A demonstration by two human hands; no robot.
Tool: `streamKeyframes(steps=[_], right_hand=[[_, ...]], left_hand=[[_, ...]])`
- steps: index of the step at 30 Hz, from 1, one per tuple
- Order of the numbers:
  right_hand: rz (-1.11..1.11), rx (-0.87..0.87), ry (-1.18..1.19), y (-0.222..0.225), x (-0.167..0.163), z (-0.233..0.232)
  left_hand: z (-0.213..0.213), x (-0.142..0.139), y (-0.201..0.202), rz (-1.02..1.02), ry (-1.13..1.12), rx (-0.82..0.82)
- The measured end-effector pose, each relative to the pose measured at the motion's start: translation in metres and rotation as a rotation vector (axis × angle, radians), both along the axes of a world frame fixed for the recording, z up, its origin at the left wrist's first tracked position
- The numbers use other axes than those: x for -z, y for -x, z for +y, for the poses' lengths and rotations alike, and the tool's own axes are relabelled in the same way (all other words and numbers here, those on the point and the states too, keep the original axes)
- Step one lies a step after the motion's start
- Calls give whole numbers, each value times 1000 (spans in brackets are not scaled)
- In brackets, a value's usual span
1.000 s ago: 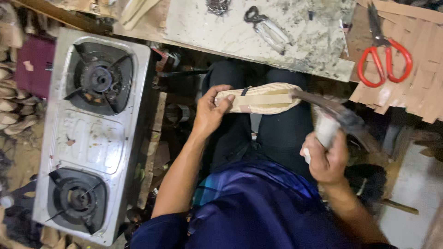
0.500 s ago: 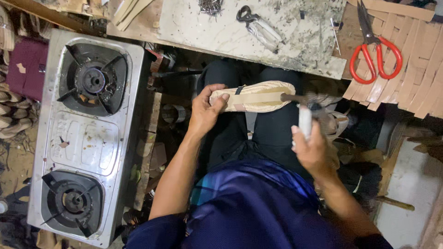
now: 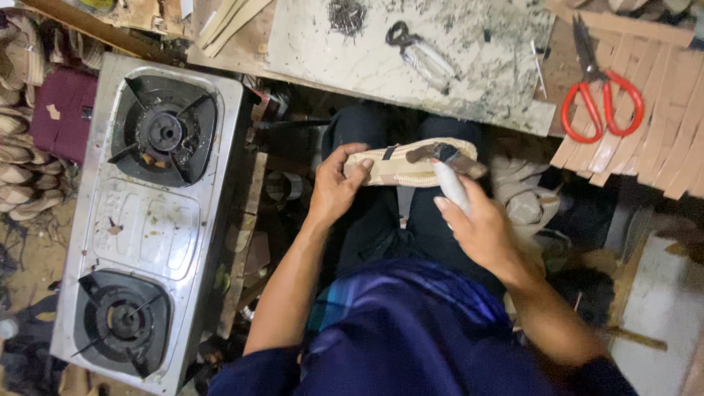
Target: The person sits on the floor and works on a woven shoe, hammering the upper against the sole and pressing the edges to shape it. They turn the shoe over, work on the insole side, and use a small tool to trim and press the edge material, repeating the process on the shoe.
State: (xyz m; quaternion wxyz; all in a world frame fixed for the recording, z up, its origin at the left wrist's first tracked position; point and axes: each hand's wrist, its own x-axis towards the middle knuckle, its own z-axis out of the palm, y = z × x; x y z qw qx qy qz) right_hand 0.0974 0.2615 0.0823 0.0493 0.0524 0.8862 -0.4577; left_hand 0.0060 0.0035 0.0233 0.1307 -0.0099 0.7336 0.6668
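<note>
I hold a beige sandal sole across my lap, just below the near edge of the stained work slab. My left hand is closed on the sole's left end, thumb on top and fingers curled under. My right hand is wrapped tight around the pale handle of a hammer, whose dark head rests on the sole's right half. On the slab lie a pair of pincers and a small heap of nails. Right of the slab, red-handled scissors lie on cardboard strips. Left of the slab stands a 2-burner gas stove.
</note>
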Motion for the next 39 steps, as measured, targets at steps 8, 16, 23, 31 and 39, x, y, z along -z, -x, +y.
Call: streamKeyframes(steps=[8,16,23,31,39], right_hand=[[184,194,354,-33,-10,23],[777,173,522,-38,-6,9],[106,287,307,-45,41,26],[29,263,210,-37,37,21],[882,253,381,-37,-26,27]], left_hand=[[31,-40,38,990,956,337],[80,-32,60,622,1082,759],[87,-26,60,714,1005,722],[81,-31,56,712,1003,707],[86,-26,18,926,1167,444]])
